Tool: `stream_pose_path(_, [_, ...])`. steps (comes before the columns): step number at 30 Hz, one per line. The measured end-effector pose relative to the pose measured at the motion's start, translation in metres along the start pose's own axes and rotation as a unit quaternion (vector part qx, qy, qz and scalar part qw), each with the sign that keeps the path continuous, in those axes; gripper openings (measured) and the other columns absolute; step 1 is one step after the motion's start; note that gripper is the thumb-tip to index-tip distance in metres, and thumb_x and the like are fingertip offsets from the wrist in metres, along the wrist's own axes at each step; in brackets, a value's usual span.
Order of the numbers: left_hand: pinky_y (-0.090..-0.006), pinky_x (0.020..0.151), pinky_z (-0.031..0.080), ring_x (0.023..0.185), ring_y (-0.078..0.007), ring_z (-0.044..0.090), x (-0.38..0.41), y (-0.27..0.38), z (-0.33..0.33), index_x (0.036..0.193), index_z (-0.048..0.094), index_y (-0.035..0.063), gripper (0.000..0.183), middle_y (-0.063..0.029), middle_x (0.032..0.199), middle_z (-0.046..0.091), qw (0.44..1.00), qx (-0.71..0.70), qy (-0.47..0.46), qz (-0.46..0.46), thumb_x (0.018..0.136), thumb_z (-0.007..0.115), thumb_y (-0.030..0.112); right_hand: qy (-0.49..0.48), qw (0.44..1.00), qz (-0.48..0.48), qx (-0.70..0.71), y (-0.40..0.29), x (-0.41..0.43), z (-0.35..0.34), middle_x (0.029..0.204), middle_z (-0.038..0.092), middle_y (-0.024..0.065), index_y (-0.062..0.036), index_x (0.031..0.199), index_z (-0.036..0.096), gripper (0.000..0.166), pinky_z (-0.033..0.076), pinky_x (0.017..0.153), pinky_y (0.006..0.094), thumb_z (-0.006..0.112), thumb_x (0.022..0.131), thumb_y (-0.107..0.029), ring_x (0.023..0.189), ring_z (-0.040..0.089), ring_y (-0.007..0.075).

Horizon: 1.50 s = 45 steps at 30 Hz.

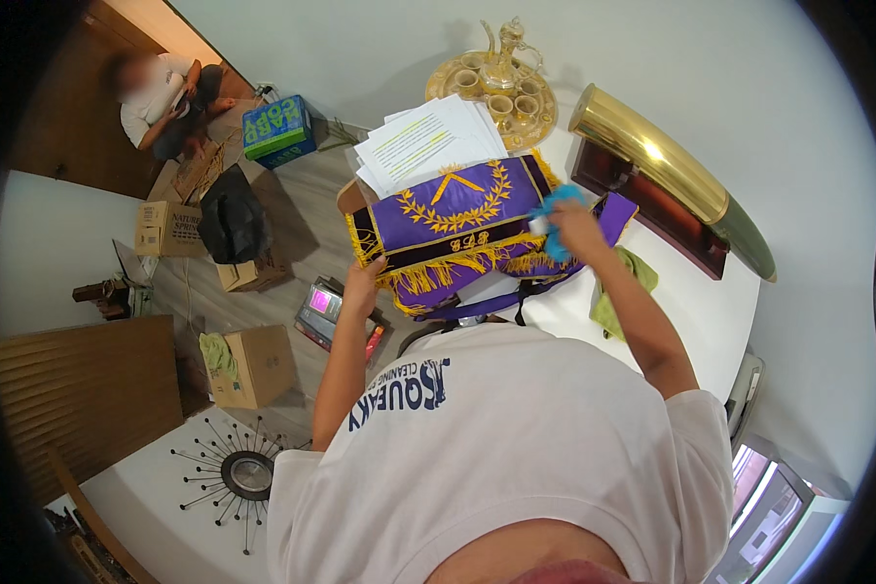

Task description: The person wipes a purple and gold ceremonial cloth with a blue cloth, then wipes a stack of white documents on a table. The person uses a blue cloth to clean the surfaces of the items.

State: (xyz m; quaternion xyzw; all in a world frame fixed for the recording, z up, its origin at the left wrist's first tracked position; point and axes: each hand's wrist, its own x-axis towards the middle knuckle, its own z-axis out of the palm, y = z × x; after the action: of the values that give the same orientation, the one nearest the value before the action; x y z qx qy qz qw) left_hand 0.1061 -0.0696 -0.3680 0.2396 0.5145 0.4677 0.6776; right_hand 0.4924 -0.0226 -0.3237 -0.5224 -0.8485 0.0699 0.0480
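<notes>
A purple embroidered regalia cloth (449, 208), with gold fringe, a wreath motif and dark bands, lies slanted over the near edge of the white table (701, 314). My left hand (363, 283) grips its fringed lower left corner. At its right end, my right hand (578, 228) is closed on a fluffy blue duster (559, 250), which touches or hovers just over the cloth; I cannot tell which. A small white part of the duster shows beside my fingers. Below the cloth hangs a purple strap (474, 308), partly hidden by the fringe and my shirt.
Loose papers (423, 142) and a gold tray (438, 77) with a pitcher and cups stand behind. A brass shell (653, 157) on a wooden stand and a green cloth (631, 288) are rightward. Leftward are cardboard boxes (259, 365) and a seated person (164, 102).
</notes>
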Motion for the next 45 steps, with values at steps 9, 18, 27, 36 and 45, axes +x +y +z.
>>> stream_pose_path(9, [-0.0318,0.074,0.047,0.086,-0.0190,0.058,0.005,0.025,0.005,0.109,0.047,0.0014,0.030,-0.0086,0.098,0.058,0.994,-0.089,-0.034,-0.047,0.079,0.050,0.001,-0.445,0.830,-0.013,0.335,-0.001,-0.082,-0.064,0.098,0.059,0.0161,0.0003,0.095,0.060,0.030,0.041,0.081,0.0328,0.042,0.073,-0.007,0.089,0.054,0.0286])
stream_pose_path(18, [-0.0320,0.079,0.043,0.090,-0.0170,0.055,-0.060,0.105,0.098,0.101,0.056,0.0030,0.025,-0.0060,0.096,0.059,0.888,0.324,-0.302,0.120,0.079,0.059,0.014,-0.138,0.552,0.298,0.767,-0.040,-0.081,-0.026,0.128,0.032,0.0152,-0.0024,0.133,0.016,0.091,0.044,0.077,0.0423,0.032,0.075,-0.070,0.105,0.044,0.0260])
stream_pose_path(27, [-0.0395,0.071,0.043,0.081,-0.0337,0.053,-0.096,0.086,0.185,0.076,0.058,-0.0044,0.020,-0.0179,0.093,0.055,0.602,0.511,-0.506,0.347,0.071,0.056,0.015,0.080,0.352,0.313,0.879,-0.045,-0.095,-0.094,0.115,0.049,0.0146,-0.0006,0.121,0.038,0.067,0.040,0.089,0.0396,0.037,0.082,-0.055,0.104,0.049,0.0265])
stream_pose_path(36, [-0.0353,0.091,0.034,0.109,-0.0243,0.042,-0.014,0.082,0.162,0.124,0.038,-0.0001,0.059,-0.0143,0.122,0.043,0.865,0.176,-0.437,0.171,0.086,0.043,0.044,0.056,0.392,0.436,0.808,-0.040,-0.104,-0.088,0.087,0.059,0.0161,0.0049,0.094,0.052,0.024,0.050,0.073,0.0386,0.051,0.071,-0.002,0.075,0.060,0.0270])
stream_pose_path(45, [-0.0347,0.088,0.038,0.103,-0.0314,0.050,0.060,-0.033,0.184,0.122,0.035,-0.0068,0.076,-0.0253,0.112,0.049,0.861,0.465,-0.195,0.067,0.075,0.056,0.048,0.070,0.385,0.511,0.765,-0.050,-0.132,-0.055,0.082,0.059,0.0158,0.0064,0.092,0.051,0.024,0.052,0.064,0.0380,0.049,0.070,-0.003,0.066,0.060,0.0268])
